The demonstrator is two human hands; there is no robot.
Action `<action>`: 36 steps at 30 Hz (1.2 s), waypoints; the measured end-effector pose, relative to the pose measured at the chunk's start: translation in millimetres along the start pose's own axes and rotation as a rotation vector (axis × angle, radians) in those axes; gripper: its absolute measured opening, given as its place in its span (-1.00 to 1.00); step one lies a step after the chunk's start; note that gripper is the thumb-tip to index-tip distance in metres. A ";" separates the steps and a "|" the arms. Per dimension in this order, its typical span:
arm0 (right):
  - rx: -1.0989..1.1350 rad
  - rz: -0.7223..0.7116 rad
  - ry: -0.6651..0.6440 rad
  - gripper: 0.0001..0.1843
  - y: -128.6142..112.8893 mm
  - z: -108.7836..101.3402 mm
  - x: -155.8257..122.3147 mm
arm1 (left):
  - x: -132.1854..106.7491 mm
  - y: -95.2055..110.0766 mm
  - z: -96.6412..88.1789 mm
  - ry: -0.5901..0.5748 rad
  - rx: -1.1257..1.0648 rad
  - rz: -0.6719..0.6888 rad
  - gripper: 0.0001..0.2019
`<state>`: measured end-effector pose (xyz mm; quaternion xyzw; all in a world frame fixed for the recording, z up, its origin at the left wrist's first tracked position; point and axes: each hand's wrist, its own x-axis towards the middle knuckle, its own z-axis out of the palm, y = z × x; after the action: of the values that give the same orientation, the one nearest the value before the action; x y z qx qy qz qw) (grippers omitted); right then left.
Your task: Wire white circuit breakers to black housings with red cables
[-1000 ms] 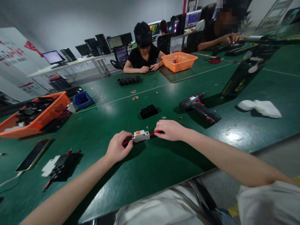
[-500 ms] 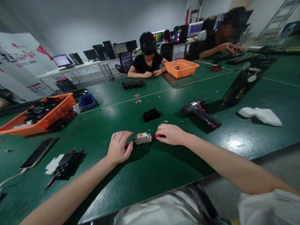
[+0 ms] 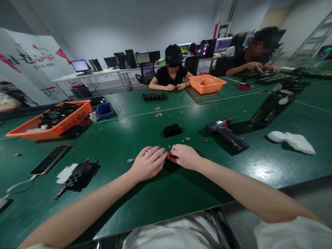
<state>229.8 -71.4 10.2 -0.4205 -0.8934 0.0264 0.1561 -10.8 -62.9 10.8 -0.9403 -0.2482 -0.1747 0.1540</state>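
Note:
My left hand [image 3: 149, 164] is wrapped over a small white circuit breaker, which it hides almost wholly. A red wire [image 3: 132, 160] with a metal lug at its tip sticks out to the left of this hand. Close beside it, my right hand [image 3: 186, 157] pinches the red wire [image 3: 170, 156] on the breaker's other side; the fingertips of both hands nearly meet. Beyond the hands lies a black plastic block [image 3: 172, 130]. A cordless drill [image 3: 226, 134] rests on its side to the right.
On the left are a phone [image 3: 49, 159], a black-and-white assembly with red leads [image 3: 77, 175], an orange basket [image 3: 54, 134] of black parts and a blue bin [image 3: 105, 110]. A dark bottle-like object [image 3: 269, 109] and white wrapping [image 3: 292, 141] lie right. Co-workers sit across the green table [image 3: 124, 133].
My left hand has moved right, from the left wire onto the breaker, covering it. My right hand stays at the right wire, now closer to the left. The view has shifted slightly.

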 end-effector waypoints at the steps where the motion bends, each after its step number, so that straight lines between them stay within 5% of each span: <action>1: -0.002 -0.002 0.005 -0.76 -1.6 0.5 0.9 | 0.5 -0.9 -0.1 -0.013 -0.003 0.012 -0.59; 8: 0.029 0.063 0.130 -0.56 13.0 -15.8 -2.0 | 2.3 -10.6 2.1 -0.003 0.029 0.039 -0.74; 13: -0.149 0.368 0.201 -0.64 55.4 -28.3 -13.6 | -0.4 -12.5 1.8 0.056 0.061 0.025 -0.79; 18: -0.360 0.771 0.073 -0.61 72.3 -26.3 -18.3 | -3.4 -12.6 -0.3 0.071 0.071 0.017 -0.80; 26: -0.410 1.003 0.007 -0.46 73.8 -23.6 -16.3 | -4.9 -13.4 1.9 0.053 0.042 0.016 -0.79; 32: -0.272 0.779 -0.052 -0.68 80.0 -17.7 -15.1 | -5.0 -13.5 3.0 0.064 -0.002 -0.002 -0.78; 36: -0.133 0.510 -0.035 -0.62 78.8 -14.4 -11.8 | -5.0 -13.0 2.9 0.061 0.007 -0.001 -0.80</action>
<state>299.7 -30.8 6.8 -0.6409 -0.7609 0.0133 0.1009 -20.9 -53.0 8.8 -0.9339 -0.2445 -0.2026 0.1645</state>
